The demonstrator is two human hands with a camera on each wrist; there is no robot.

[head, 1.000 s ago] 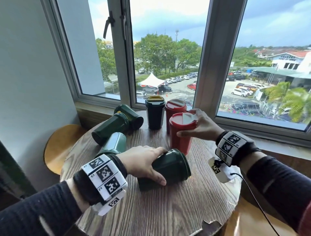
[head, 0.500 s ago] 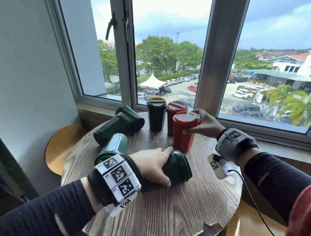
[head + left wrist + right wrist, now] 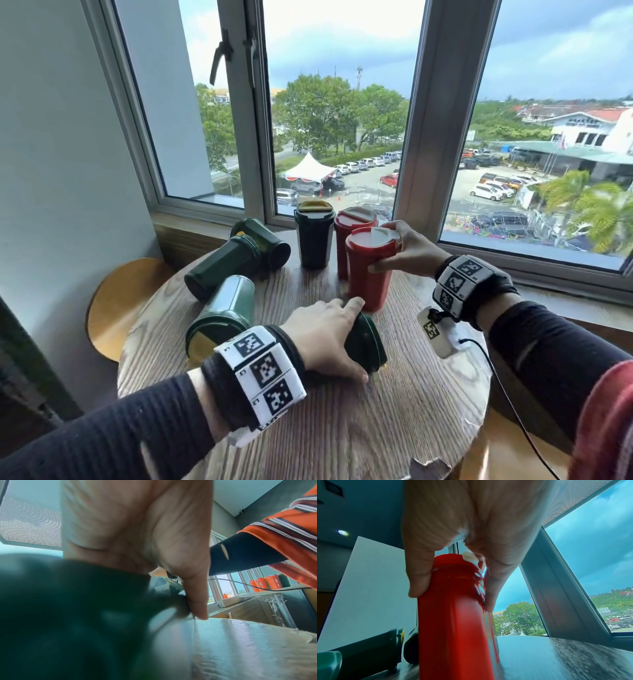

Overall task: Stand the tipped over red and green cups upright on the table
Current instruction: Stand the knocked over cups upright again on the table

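My right hand (image 3: 394, 248) grips the top of a red cup (image 3: 368, 274) that stands upright near the middle of the round wooden table (image 3: 342, 421); in the right wrist view thumb and fingers (image 3: 489, 597) wrap the red cup (image 3: 453, 615) just under its lid. My left hand (image 3: 329, 335) grips a dark green cup (image 3: 366, 342) lying on its side at the table's front, lid end pointing right. In the left wrist view the green cup (image 3: 68, 608) fills the left side, blurred, under my left hand (image 3: 154, 547).
A second red cup (image 3: 352, 222) and a black cup (image 3: 313, 236) stand upright by the window. Three more green cups lie tipped at the left: two dark ones (image 3: 226, 263) (image 3: 263, 240) and a lighter one (image 3: 222, 311). A wooden stool (image 3: 120, 305) sits left of the table.
The right hand has stayed on the upright red cup. The left hand has slid further over the lying green cup toward its lid end.
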